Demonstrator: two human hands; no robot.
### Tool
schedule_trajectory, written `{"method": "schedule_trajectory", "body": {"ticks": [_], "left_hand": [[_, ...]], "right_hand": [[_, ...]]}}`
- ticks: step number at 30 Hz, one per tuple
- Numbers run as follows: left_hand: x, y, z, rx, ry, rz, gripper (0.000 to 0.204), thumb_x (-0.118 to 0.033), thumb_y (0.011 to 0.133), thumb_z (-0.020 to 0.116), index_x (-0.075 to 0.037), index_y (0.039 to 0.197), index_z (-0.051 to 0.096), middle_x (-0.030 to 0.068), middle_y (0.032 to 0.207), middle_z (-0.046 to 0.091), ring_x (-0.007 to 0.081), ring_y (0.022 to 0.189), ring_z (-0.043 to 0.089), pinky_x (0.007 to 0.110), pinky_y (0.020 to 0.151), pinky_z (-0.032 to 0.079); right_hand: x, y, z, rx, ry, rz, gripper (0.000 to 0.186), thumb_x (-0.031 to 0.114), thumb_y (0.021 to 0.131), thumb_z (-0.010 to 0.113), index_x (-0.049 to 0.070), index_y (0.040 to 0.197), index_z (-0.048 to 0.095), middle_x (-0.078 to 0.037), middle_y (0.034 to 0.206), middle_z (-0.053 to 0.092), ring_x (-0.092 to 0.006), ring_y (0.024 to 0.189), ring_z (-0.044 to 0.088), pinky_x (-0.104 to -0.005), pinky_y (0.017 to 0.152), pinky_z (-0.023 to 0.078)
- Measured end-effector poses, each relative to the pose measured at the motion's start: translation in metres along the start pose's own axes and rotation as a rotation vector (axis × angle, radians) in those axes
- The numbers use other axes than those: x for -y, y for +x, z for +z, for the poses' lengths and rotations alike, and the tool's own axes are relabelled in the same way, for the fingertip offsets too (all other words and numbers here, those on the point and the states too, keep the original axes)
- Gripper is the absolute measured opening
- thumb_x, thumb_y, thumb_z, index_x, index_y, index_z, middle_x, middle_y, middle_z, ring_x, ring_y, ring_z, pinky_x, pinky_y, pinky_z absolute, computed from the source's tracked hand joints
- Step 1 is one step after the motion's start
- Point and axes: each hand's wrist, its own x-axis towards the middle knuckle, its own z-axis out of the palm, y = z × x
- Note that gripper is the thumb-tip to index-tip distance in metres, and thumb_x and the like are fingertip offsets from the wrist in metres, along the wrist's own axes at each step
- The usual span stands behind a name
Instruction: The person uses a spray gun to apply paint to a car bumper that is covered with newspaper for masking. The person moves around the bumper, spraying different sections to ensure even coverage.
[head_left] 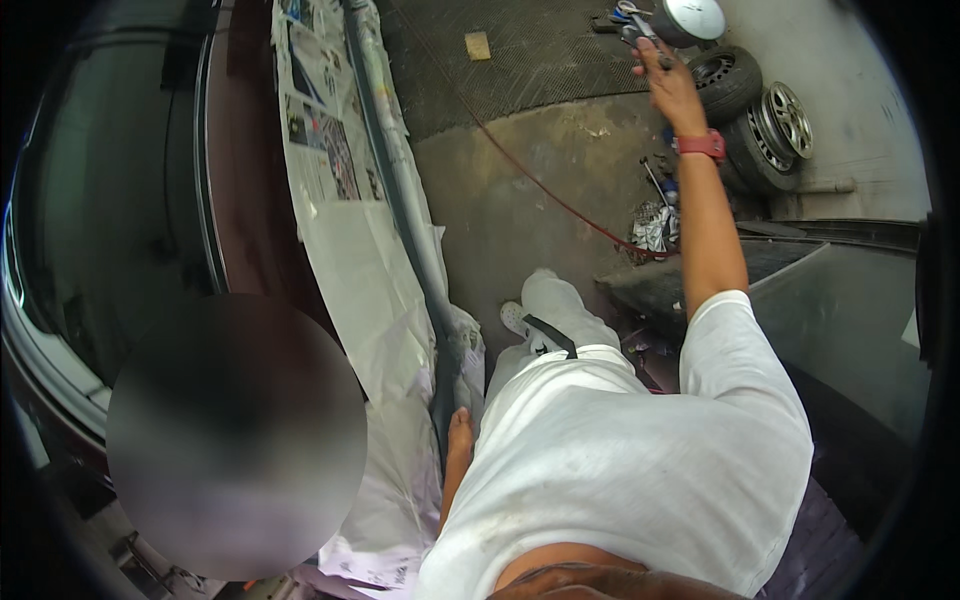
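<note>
My right hand (662, 80), with a red wristband (702, 146), is stretched far out at the upper right. Its fingers are closed around what looks like a silver spray gun (638, 32); a round, pale-topped cup (693, 18) sits right beside it, and I cannot tell whether they are joined. My left hand (460, 432) hangs low by my side, next to a long grey strip (408, 235) edged with masking paper (345, 265). Only part of that hand shows, and its fingers are mostly hidden.
A dark red car body (250, 150) stands along the left. Tyres (728, 85) and a bare silver wheel (789, 120) lean at the right wall. A red hose (545, 190) crosses the floor toward crumpled foil (655, 228). A blurred round patch covers the lower left.
</note>
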Motion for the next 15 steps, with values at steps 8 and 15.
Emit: {"method": "schedule_trajectory", "body": {"ticks": [8,15], "left_hand": [[-0.217,0.139,-0.018,-0.066,-0.114,0.278,0.059,-0.042,0.110,0.059,0.003,0.148,0.056,0.0163,0.129,0.070,0.0225,0.112,0.066,0.035,0.102,0.050],[-0.525,0.180,-0.074,-0.134,-0.209,0.634,0.053,-0.035,0.109,0.061,0.001,0.148,0.057,0.0145,0.140,0.067,0.0239,0.129,0.063,0.037,0.114,0.046]], "right_hand": [[-0.009,0.056,-0.061,-0.027,-0.121,-0.017,0.058,0.050,0.109,0.054,0.005,0.143,0.063,-0.006,0.098,0.075,-0.0100,0.057,0.050,-0.0301,0.057,0.043],[-0.073,0.108,0.011,0.255,-0.007,0.227,0.053,0.028,0.111,0.057,0.009,0.160,0.048,-0.015,0.131,0.071,-0.0222,0.111,0.069,-0.0354,0.102,0.052]]}}
